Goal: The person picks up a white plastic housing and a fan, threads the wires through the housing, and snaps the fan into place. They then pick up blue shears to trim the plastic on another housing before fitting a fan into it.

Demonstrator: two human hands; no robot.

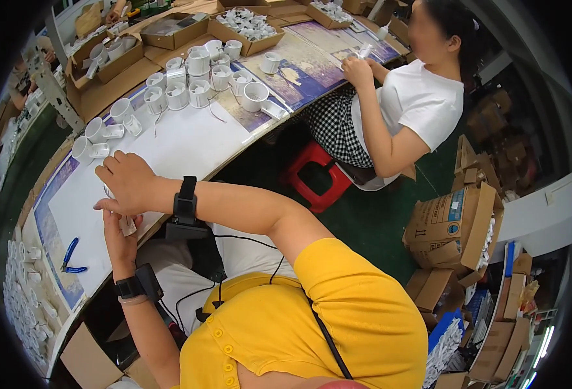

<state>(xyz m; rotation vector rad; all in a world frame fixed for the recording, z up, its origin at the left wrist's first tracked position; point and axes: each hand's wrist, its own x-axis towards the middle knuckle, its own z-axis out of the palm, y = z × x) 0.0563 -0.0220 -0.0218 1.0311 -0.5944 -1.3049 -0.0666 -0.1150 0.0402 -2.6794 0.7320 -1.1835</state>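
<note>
My left hand (121, 243) is closed at the near edge of the table, around a small whitish, partly clear piece (127, 225). Directly above it, my right hand (130, 181) has its fingers curled, and a bit of something white (108, 191) shows under them. Whether both hands grip the same piece I cannot tell. Just beyond my right hand stand white round cups (95, 131) with small clear-and-white pieces (132, 124) beside them. Blue-handled pliers (71, 256) lie on the table to the left of my left hand.
More white cups with thin wires (199, 91) crowd the table's far side. Behind them are cardboard boxes of white parts (246, 26). Many small white parts (30, 301) cover the left. At right, a co-worker (402, 104) handles a white piece near a red stool (315, 178); cartons (451, 223) are stacked behind.
</note>
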